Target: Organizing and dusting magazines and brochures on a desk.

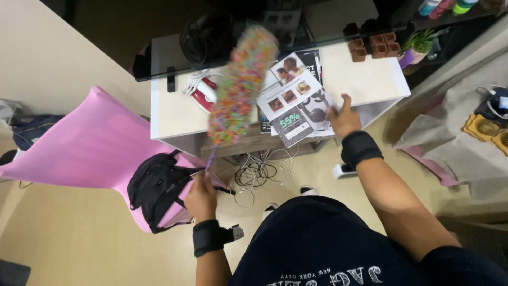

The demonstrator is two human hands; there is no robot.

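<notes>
— What's closest to the camera?

— The left hand, wrist strapped in black, fist clamped on the thin handle of a multicoloured duster angled up over the white desk.

— And the right hand?

— Arm stretched forward, its fingers pressing on a stack of magazines at the desk's front edge; I cannot tell if it grips them.

— Beside the left hand?

— A black bag on a pink chair. Farther back sit small brown pots.
</notes>
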